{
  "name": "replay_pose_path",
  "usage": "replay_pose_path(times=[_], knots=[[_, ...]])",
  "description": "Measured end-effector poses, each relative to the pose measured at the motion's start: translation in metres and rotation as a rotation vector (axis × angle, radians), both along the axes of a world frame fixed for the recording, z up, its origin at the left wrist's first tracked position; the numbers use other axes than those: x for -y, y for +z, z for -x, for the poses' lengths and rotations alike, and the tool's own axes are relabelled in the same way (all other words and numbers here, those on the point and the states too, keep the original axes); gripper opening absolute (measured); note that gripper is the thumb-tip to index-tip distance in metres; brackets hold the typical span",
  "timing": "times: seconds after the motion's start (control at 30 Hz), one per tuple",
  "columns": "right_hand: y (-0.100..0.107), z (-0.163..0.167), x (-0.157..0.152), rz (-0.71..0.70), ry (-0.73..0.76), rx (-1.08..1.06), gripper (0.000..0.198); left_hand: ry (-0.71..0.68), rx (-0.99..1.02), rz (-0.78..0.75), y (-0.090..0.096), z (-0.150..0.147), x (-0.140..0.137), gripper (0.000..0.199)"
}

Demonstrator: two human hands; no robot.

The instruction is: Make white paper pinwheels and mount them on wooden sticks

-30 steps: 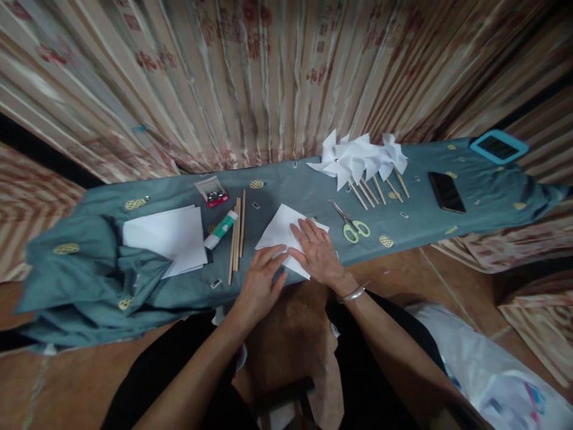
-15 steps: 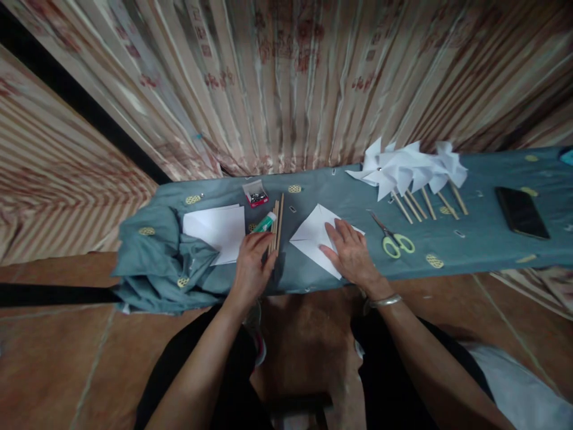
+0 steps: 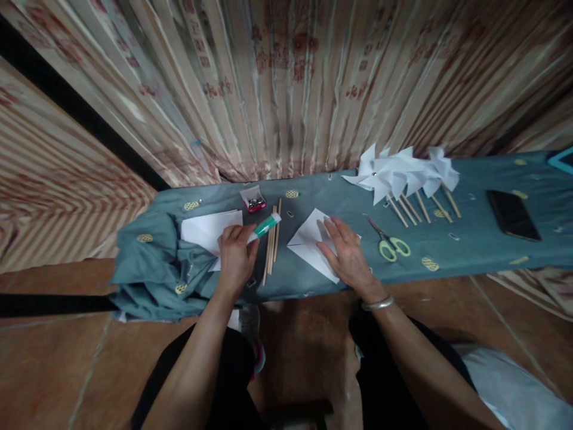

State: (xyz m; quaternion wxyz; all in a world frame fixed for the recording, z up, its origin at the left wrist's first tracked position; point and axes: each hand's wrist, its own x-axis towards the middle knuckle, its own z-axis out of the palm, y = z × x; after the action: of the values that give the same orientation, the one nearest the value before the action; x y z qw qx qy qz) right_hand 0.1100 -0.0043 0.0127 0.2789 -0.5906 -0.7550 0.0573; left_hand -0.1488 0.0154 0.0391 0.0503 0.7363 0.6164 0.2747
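Note:
A green-and-white glue stick (image 3: 267, 226) is gripped in my left hand (image 3: 237, 254), its green end pointing right over several thin wooden sticks (image 3: 271, 251). Beneath that hand's left side lies a stack of white paper (image 3: 203, 230). My right hand (image 3: 350, 254) rests with fingers spread on a white paper square (image 3: 308, 239), which is turned cornerwise and has cut or crease lines running in from its corners. The hand covers the square's right part. To the right of it lie scissors (image 3: 390, 245) with yellow-green handles, their blades partly apart.
A small red-and-white box (image 3: 253, 202) of metal pins stands behind the sticks. Several white paper pinwheels (image 3: 403, 173) on sticks lie at the back right, with a black phone (image 3: 513, 215) farther right. Grey-green cloth (image 3: 147, 263) bunches at the left end, and a curtain (image 3: 286, 89) hangs behind.
My left hand has taken up the glue stick and drawn back left from the wooden sticks. My right hand stays on the paper square. The whole view has shifted slightly.

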Motion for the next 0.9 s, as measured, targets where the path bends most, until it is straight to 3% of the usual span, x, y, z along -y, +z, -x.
replay_pose_path(times=[0.1, 0.23, 0.3, 0.4, 0.53, 0.63, 0.77, 0.9], knots=[[0.013, 0.004, 0.008, 0.093, 0.011, -0.348, 0.05, -0.099, 0.223, 0.004, 0.009, -0.017, 0.009, 0.033], [0.024, 0.012, 0.024, 0.508, 0.085, -1.084, 0.049, -0.314, 0.588, 0.27, 0.013, -0.051, 0.033, 0.03], [0.025, 0.014, 0.031, 0.652, 0.073, -1.336, 0.041, -0.386, 0.698, 0.397, 0.009, -0.066, 0.044, 0.03], [0.025, 0.011, 0.037, 0.696, -0.008, -1.481, 0.03, -0.327, 0.856, 0.532, 0.0, -0.082, 0.053, 0.034], [0.026, -0.005, 0.031, 0.679, -0.167, -1.568, 0.034, -0.244, 0.98, 0.636, -0.006, -0.087, 0.05, 0.034], [0.026, -0.02, 0.023, 0.624, -0.269, -1.682, 0.035, -0.198, 0.88, 0.544, -0.003, -0.072, 0.035, 0.025], [0.023, -0.03, 0.018, 0.625, -0.28, -1.763, 0.031, -0.084, 0.462, 0.308, 0.001, -0.034, 0.007, 0.029], [0.022, -0.028, 0.017, 0.664, -0.263, -1.809, 0.029, -0.074, 0.124, 0.131, -0.009, -0.007, -0.016, 0.029]])
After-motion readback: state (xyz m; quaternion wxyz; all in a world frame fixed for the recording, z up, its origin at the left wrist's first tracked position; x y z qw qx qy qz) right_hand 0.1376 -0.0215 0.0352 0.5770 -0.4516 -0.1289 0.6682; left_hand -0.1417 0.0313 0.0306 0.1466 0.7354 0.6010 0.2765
